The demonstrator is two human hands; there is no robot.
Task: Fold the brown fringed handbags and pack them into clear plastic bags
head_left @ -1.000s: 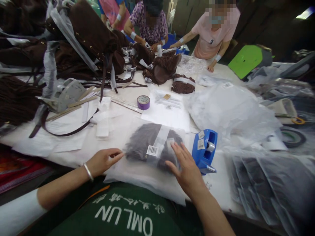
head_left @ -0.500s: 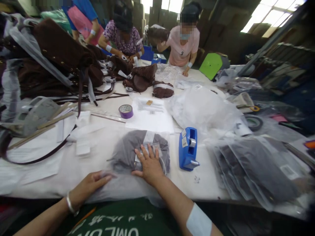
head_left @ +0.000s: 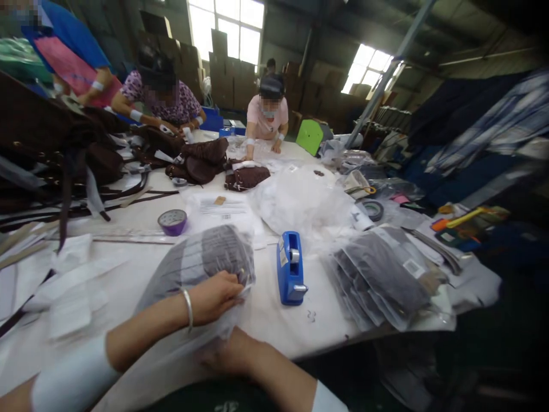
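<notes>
The left hand (head_left: 214, 297) grips the edge of a clear plastic bag (head_left: 189, 274) holding a dark fringed item, lifted off the table (head_left: 266, 320) near its front edge. The right hand (head_left: 223, 357) sits beneath the bag, veiled by plastic; its grip cannot be told. A blue tape dispenser (head_left: 290, 268) stands just right of the bag and could be knocked. The slippery bag might slide off the front edge. Open room lies left.

Both hands (head_left: 217, 297) clenched — forearms crossing.
</notes>
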